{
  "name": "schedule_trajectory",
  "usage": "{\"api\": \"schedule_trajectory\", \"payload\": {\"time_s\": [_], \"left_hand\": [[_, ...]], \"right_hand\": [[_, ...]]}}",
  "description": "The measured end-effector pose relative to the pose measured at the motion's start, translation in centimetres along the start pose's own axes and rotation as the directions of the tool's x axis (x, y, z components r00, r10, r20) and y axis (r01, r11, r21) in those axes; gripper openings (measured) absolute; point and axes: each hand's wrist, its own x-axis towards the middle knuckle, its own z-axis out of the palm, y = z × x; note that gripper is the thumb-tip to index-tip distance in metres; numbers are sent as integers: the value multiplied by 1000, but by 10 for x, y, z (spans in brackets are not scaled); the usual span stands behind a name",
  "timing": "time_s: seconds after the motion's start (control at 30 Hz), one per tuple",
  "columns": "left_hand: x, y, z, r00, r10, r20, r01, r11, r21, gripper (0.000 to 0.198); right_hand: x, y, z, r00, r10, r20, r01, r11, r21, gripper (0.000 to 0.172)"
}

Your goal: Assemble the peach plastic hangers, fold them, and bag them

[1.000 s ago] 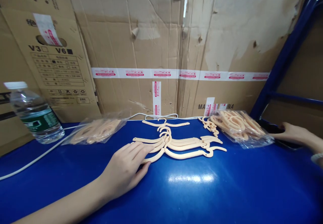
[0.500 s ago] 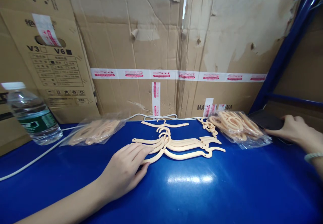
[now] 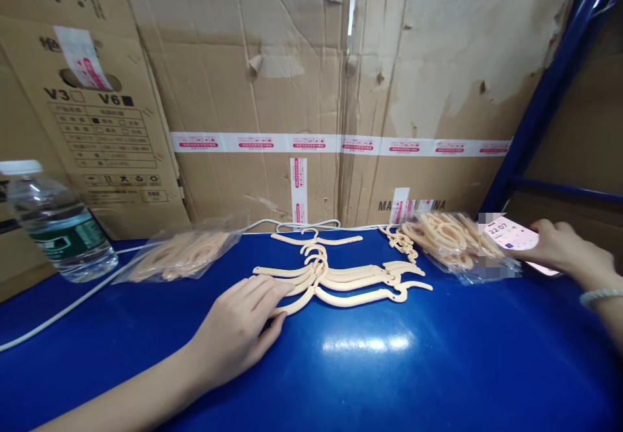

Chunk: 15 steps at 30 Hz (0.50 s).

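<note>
My left hand (image 3: 239, 328) lies flat on the blue table (image 3: 341, 367), fingers stretched out, with the fingertips on the left end of a pile of small peach plastic hangers (image 3: 341, 277). My right hand (image 3: 567, 250) is at the far right, its fingers curled round the edge of a phone (image 3: 513, 237) whose screen is lit. The phone is tilted up just beside a clear bag of peach hangers (image 3: 452, 240).
A second clear bag of hangers (image 3: 187, 253) lies at the left. A water bottle (image 3: 56, 224) stands at the far left, with a white cable (image 3: 73, 302) running along the table. Cardboard boxes (image 3: 302, 95) wall off the back. A blue rack post (image 3: 545, 101) rises at the right.
My right hand has lifted and tilted the phone, and its screen has lit up. My left hand has stayed on the hangers.
</note>
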Motion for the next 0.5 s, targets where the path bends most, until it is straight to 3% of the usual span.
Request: {"api": "schedule_trajectory", "payload": {"time_s": [0.13, 0.5], "left_hand": [[0, 0, 1, 1000, 3, 8, -3, 1000, -6, 29], [-1, -1, 1, 1000, 12, 13, -12, 1000, -10, 30]], "right_hand": [[2, 1, 1, 997, 28, 77, -30, 999, 23, 68], [14, 17, 18, 998, -11, 58, 9, 999, 36, 64]]}}
